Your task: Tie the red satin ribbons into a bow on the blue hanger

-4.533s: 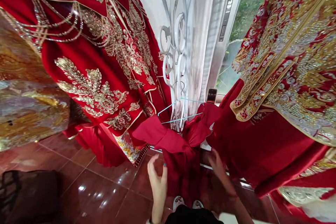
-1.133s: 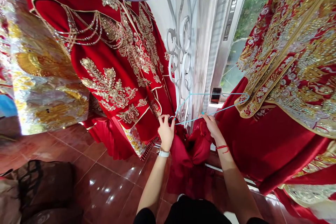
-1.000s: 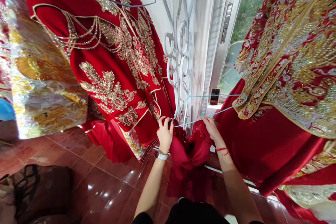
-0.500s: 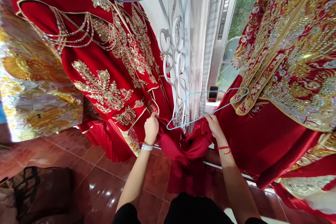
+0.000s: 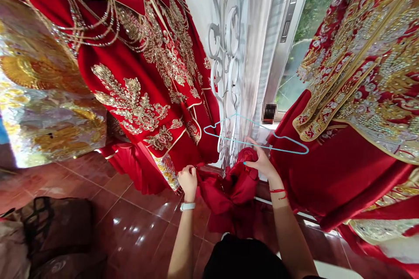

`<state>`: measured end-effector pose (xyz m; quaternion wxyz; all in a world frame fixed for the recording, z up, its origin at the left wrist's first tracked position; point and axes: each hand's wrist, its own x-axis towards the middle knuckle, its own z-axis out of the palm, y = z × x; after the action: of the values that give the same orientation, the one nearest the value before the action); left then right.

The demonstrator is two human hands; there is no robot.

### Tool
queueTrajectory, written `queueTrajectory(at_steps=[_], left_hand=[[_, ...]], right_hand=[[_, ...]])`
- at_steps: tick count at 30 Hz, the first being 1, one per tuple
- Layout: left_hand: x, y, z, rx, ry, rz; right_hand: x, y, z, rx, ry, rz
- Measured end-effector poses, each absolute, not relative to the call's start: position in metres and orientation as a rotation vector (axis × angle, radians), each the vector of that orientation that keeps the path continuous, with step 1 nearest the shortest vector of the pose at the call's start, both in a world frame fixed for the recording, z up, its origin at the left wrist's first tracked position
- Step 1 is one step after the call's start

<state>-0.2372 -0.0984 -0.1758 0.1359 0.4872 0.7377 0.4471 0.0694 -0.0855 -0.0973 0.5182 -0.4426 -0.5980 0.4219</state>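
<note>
A plain, deep-red garment [image 5: 229,198] hangs bunched between my two hands; its exact kind is hard to make out. My left hand [image 5: 187,179] is closed on its left edge, fingers curled, beside the hem of an embroidered red coat. On the other side my right hand [image 5: 264,166] grips the gathered cloth with its thumb across it, one finger reaching up near the lower bar of a light-blue wire hanger [image 5: 288,151]. The hanger hangs tilted in front of the white scrolled metalwork, above the garment. Whether the finger touches the hanger I cannot tell.
The red coat [image 5: 131,100] with gold embroidery hangs at left, near a yellow-and-white garment [image 5: 49,113]. A heavily beaded red-and-gold outfit [image 5: 369,78] hangs at right. White ironwork [image 5: 225,65] stands ahead. A dark bag [image 5: 62,226] sits on the tiled floor [image 5: 140,213].
The light-blue hanger has swung round and its tilt has reversed. My right hand has shifted its hold and raised a finger; my left hand has dropped slightly. The view has moved a little.
</note>
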Motion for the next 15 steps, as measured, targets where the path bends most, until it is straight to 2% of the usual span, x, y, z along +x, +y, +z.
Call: queueTrajectory(at_steps=[3, 6, 11, 15], left_hand=[[-0.218, -0.105, -0.197, 1.339, 1.945, 1.292], [-0.197, -0.109, -0.207, 1.371, 1.845, 1.310], [-0.189, -0.115, -0.198, 1.386, 1.665, 1.486], [-0.192, -0.121, -0.185, 1.329, 1.643, 1.644]], right_hand=[[0.070, -0.086, -0.104, -1.122, -1.461, 1.014], [0.067, -0.085, -0.111, -1.189, -1.563, 0.878], [0.072, -0.090, -0.124, -1.288, -1.671, 0.555], [0.089, -0.097, -0.131, -1.365, -1.592, 0.465]])
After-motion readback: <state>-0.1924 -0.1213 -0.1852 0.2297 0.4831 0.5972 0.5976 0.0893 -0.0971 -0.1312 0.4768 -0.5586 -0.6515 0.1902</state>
